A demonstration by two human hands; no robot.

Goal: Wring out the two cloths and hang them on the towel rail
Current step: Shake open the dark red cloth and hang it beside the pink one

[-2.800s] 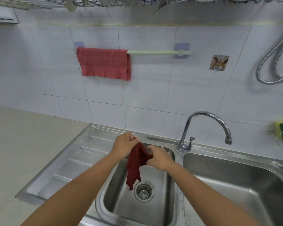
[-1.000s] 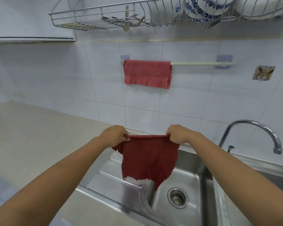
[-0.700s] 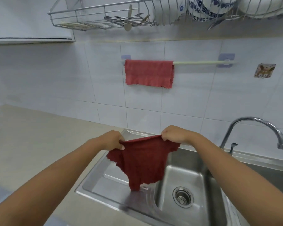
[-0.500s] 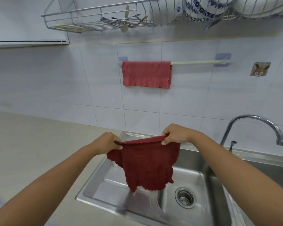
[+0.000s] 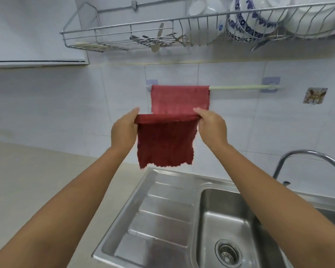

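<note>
The left hand (image 5: pixel 124 130) pinches the left top corner of the dark red cloth (image 5: pixel 165 144); the right hand (image 5: pixel 212 126) pinches its right corner, stretching it flat at centre. At 12 o'clock of it, the lighter red cloth (image 5: pixel 180 99) drapes the towel rail (image 5: pixel 238 87). Sink (image 5: pixel 226 225) at 5 o'clock. No readable writing shows.
</note>
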